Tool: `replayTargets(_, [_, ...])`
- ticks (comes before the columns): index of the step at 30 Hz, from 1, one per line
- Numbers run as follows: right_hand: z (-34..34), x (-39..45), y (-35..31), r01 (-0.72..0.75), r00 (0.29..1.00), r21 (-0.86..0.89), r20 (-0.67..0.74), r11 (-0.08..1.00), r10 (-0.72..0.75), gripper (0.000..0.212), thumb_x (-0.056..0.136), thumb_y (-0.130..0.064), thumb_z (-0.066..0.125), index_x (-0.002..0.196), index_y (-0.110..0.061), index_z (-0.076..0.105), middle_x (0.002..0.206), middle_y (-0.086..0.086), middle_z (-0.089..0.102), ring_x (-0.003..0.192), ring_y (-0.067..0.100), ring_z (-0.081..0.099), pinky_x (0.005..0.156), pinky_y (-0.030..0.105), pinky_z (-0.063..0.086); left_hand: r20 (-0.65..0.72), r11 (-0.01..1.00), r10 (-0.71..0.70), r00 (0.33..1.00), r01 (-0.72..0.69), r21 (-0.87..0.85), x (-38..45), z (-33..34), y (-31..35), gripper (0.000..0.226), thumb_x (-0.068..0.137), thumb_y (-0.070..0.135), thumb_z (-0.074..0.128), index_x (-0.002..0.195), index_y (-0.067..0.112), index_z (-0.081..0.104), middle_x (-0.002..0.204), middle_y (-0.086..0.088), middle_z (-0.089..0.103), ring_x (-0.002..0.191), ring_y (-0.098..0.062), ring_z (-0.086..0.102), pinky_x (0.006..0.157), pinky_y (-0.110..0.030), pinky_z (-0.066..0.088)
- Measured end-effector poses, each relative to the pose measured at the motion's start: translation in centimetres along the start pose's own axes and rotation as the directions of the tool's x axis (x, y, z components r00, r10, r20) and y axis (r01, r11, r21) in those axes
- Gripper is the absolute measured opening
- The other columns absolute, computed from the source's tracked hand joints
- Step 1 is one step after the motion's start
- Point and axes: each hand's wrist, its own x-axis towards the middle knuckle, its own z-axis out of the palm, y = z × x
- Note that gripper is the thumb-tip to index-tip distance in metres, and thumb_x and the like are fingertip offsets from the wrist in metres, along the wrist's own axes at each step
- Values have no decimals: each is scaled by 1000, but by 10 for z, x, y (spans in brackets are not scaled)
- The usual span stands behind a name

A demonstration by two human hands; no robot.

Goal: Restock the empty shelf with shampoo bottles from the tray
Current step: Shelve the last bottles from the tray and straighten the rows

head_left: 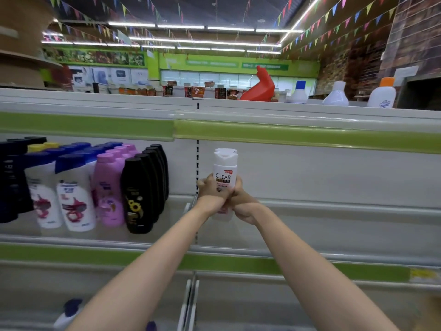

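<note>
A white shampoo bottle labelled CLEAR stands upright at the left end of the bare grey shelf. Both of my hands are wrapped round its lower half. My left hand grips it from the left and my right hand grips it from the right. Whether the bottle's base touches the shelf is hidden behind my hands. The tray is not in view.
Left of the shelf divider stand rows of bottles: black ones, pink ones, white ones with blue caps. Above runs a green price rail. Bottles and a red object sit on the top shelf.
</note>
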Motion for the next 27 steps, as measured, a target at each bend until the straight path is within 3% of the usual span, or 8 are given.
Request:
replayTargets(4, [16,9,2,2,1000,33,-5,999,-2,85,82,27,42,145,-17,8,104,-4,56,108,20,54,69,23,54,-9,1000,-30,1000,30,-9,4,-13,-6,48,81,19,68,124,8,51,120,-16,41,109,-30,54,86,-47,55])
replayTargets(9, [30,16,1,18,1000,-2,-13,1000,-18,74,85,22,42,142,-16,14,98,-6,55,86,5,56,60,17,52,-51,998,-63,997,64,14,6,-21,-10,57,86,18,63,132,-1,37,132,-17,35,120,-31,47,96,-45,49])
replayTargets(12, [36,20,2,20,1000,-21,-10,1000,-20,72,84,22,44,140,-11,16,98,-6,53,85,3,55,56,15,50,-65,996,-85,994,84,-15,7,-27,-10,57,84,17,64,130,-2,37,132,-16,35,117,-34,50,89,-49,52])
replayTargets(16, [47,27,1,18,1000,-31,13,999,-17,71,84,22,45,140,-10,14,101,-3,52,87,6,54,50,15,51,-96,994,-105,990,104,-18,10,-38,-13,55,83,12,63,130,-1,38,133,-18,37,118,-35,50,92,-47,51])
replayTargets(19, [55,34,0,19,1000,-8,23,1000,-19,71,84,21,44,139,-12,15,115,7,51,90,12,55,56,21,52,-92,986,-159,983,153,-64,11,-47,-16,53,81,4,61,129,3,39,130,-18,46,114,-36,53,81,-45,56])
replayTargets(23, [69,43,2,23,1000,26,18,999,-23,72,84,20,46,141,-11,14,120,11,50,101,20,54,57,22,52,-80,979,-195,978,189,-75,11,-62,-20,43,85,2,54,126,9,43,123,-16,57,102,-34,59,42,-27,51])
replayTargets(25, [80,48,2,20,1000,27,18,999,-20,70,86,14,51,139,-13,15,113,4,54,95,16,57,59,23,53,-87,976,-210,974,204,-76,9,-66,-20,41,88,2,46,128,9,41,123,-16,57,100,-36,61,50,-33,56])
replayTargets(27, [89,53,4,29,1000,69,4,997,-29,68,87,-1,61,138,-14,18,121,9,56,101,21,59,75,36,56,-97,973,-231,968,228,-44,3,-69,-20,46,91,8,43,136,8,33,130,-17,52,111,-38,57,78,-47,56])
